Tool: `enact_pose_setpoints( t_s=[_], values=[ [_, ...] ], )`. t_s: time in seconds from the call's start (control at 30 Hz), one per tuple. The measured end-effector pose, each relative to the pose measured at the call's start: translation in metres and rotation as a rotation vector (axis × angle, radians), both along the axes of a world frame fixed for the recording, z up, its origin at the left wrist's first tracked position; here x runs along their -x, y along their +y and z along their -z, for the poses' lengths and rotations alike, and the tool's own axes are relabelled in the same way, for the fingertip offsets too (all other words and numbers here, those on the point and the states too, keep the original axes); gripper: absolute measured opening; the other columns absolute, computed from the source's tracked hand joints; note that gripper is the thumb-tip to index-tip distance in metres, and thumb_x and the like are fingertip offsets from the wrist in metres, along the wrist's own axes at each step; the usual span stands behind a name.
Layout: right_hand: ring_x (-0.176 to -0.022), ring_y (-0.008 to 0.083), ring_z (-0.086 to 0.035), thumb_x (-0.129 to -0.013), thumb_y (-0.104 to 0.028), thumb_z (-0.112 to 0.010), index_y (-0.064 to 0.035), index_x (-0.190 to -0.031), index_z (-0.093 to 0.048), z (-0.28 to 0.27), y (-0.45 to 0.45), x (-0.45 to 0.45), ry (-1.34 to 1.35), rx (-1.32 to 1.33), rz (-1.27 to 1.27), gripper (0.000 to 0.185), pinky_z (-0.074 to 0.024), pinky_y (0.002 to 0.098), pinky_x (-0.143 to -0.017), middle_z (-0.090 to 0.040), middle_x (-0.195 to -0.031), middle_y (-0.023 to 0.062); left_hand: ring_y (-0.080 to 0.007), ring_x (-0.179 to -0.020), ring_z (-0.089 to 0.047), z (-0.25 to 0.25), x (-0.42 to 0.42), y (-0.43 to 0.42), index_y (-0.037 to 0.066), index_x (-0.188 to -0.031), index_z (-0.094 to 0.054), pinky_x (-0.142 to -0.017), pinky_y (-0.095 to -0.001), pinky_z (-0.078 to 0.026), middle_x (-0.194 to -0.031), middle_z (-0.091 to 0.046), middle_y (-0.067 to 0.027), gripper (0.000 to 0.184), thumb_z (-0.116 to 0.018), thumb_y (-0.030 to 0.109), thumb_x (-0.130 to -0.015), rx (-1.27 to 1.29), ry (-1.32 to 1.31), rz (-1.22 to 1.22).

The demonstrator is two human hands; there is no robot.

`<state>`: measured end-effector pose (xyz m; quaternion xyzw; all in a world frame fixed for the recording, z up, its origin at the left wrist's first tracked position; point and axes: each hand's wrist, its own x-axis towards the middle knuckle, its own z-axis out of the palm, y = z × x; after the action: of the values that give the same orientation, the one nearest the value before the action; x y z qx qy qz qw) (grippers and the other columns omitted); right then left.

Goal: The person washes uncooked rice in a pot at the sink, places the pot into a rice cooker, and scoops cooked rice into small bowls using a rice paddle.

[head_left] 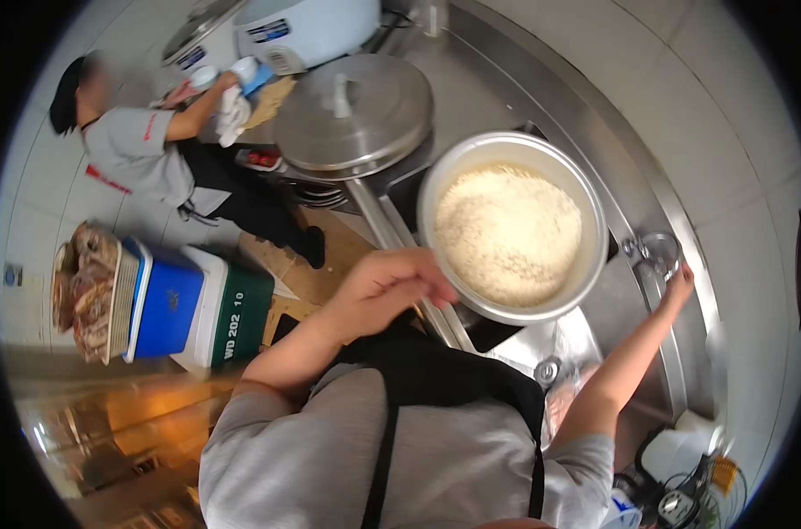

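A large metal pot (425, 207) filled with pale rice (511, 234) stands on the stove in front of me. My left hand (396, 284) hovers at the pot's near left rim, fingers loosely bent, thumb apart, holding nothing visible. Whether its fingertips touch the rim I cannot tell. Far to the right, my right hand (681, 284) is closed at the edge of a small, shiny, round metal container (660, 250) beside the wall-side ledge. Its fingers are small and partly hidden. Metal knobs or fittings (631, 248) sit just left of that container.
A big lidded pot (352, 115) stands behind, near light-blue cookers (308, 31). A co-worker (145, 150) handles white bowls (203, 78) at the left. Stacked bins (164, 295) hold what looks like meat (92, 291). Cluttered utensils (682, 494) lie at lower right.
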<state>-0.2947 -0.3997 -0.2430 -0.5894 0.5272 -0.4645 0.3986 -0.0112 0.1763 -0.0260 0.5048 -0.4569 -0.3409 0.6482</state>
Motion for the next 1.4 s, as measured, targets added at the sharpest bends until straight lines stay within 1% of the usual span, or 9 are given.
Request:
enact_pose_setpoints(
  t_s=[0.03, 0.07, 0.1, 0.13, 0.17, 0.2, 0.27, 0.57, 1.4],
  values=[
    [-0.063, 0.0086, -0.046, -0.083, -0.016, -0.062, -0.0049, -0.103, -0.054, -0.015, 0.035, 0.002, -0.317, -0.068, -0.130, 0.024, -0.0406, 0.0227, -0.057, -0.052, -0.074, -0.0002, -0.0148, -0.078, -0.056, -0.014, 0.002, -0.001, -0.002, -0.094, -0.060, -0.072, -0.0265, -0.044, -0.088, -0.059, -0.0086, 0.023, -0.044, 0.013, -0.091, 0.105, 0.006, 0.090],
    [-0.069, 0.0095, -0.050, -0.085, -0.023, -0.060, -0.0057, -0.103, -0.054, -0.043, 0.086, -0.002, -0.406, -0.111, -0.246, 0.026, -0.0429, 0.0246, -0.066, -0.054, -0.079, 0.0004, -0.0161, -0.079, -0.056, -0.029, 0.003, -0.002, -0.002, -0.094, -0.061, -0.072, -0.0280, -0.044, -0.089, -0.058, -0.0092, 0.026, -0.043, 0.016, -0.092, 0.212, 0.009, 0.186],
    [-0.076, 0.0119, -0.055, -0.087, -0.026, -0.058, -0.0072, -0.100, -0.056, -0.028, 0.104, 0.008, -0.618, -0.135, -0.406, 0.023, -0.0453, 0.0271, -0.073, -0.058, -0.083, 0.0019, -0.0173, -0.081, -0.054, -0.047, 0.005, -0.003, -0.002, -0.096, -0.060, -0.074, -0.0293, -0.042, -0.091, -0.057, -0.0099, 0.034, -0.040, 0.026, -0.093, 0.273, -0.032, 0.255],
    [-0.081, 0.0145, -0.058, -0.087, -0.028, -0.057, -0.0082, -0.099, -0.057, -0.003, 0.122, 0.015, -0.955, -0.284, -0.529, 0.023, -0.0486, 0.0307, -0.073, -0.061, -0.089, 0.0044, -0.0186, -0.083, -0.052, -0.063, 0.008, -0.003, -0.003, -0.098, -0.059, -0.076, -0.0306, -0.040, -0.093, -0.056, -0.0106, 0.044, -0.038, 0.036, -0.093, 0.331, -0.070, 0.329],
    [-0.077, 0.0161, -0.060, -0.088, -0.028, -0.055, -0.0087, -0.102, -0.059, 0.023, 0.141, 0.023, -1.034, -0.496, -0.774, 0.024, -0.0508, 0.0317, -0.068, -0.062, -0.091, 0.0064, -0.0187, -0.086, -0.051, -0.071, 0.013, -0.006, -0.003, -0.102, -0.057, -0.077, -0.0306, -0.038, -0.098, -0.054, -0.0111, 0.052, -0.037, 0.043, -0.092, 0.462, -0.076, 0.348],
    [-0.067, 0.0176, -0.061, -0.089, -0.025, -0.053, -0.0057, -0.108, -0.057, 0.057, 0.160, 0.028, -0.582, -0.590, -0.512, 0.027, -0.0518, 0.0309, -0.058, -0.063, -0.090, 0.0075, -0.0187, -0.089, -0.049, -0.079, 0.023, -0.012, -0.004, -0.105, -0.055, -0.078, -0.0304, -0.038, -0.102, -0.052, -0.0114, 0.059, -0.035, 0.050, -0.090, 0.610, -0.022, 0.374],
    [-0.065, 0.0189, -0.061, -0.087, -0.025, -0.055, -0.0042, -0.108, -0.056, 0.116, 0.191, 0.036, 0.016, -0.709, -0.252, 0.029, -0.0516, 0.0316, -0.055, -0.063, -0.090, 0.0092, -0.0185, -0.091, -0.047, -0.092, 0.043, -0.025, -0.004, -0.108, -0.052, -0.079, -0.0301, -0.037, -0.106, -0.049, -0.0115, 0.066, -0.034, 0.056, -0.088, 0.881, 0.109, 0.479],
    [-0.059, 0.0237, -0.061, -0.078, -0.025, -0.065, 0.0013, -0.108, -0.052, 0.149, 0.225, 0.041, 0.521, -0.528, -0.146, 0.042, -0.0505, 0.0348, -0.044, -0.060, -0.086, 0.0164, -0.0174, -0.090, -0.046, -0.112, 0.085, -0.018, -0.003, -0.107, -0.052, -0.078, -0.0291, -0.037, -0.105, -0.048, -0.0103, 0.060, -0.036, 0.050, -0.085, 0.997, 0.361, 0.767],
    [-0.055, 0.0210, -0.058, -0.080, -0.017, -0.056, -0.0006, -0.093, -0.057, 0.148, 0.243, 0.043, 0.355, -0.622, -0.093, 0.021, -0.0488, 0.0327, -0.047, -0.059, -0.074, 0.0118, -0.0143, -0.087, -0.043, -0.110, 0.105, 0.002, 0.000, -0.105, -0.051, -0.077, -0.0265, -0.037, -0.101, -0.046, -0.0070, 0.045, -0.042, 0.035, -0.078, 0.948, 0.467, 0.854]
  ],
)
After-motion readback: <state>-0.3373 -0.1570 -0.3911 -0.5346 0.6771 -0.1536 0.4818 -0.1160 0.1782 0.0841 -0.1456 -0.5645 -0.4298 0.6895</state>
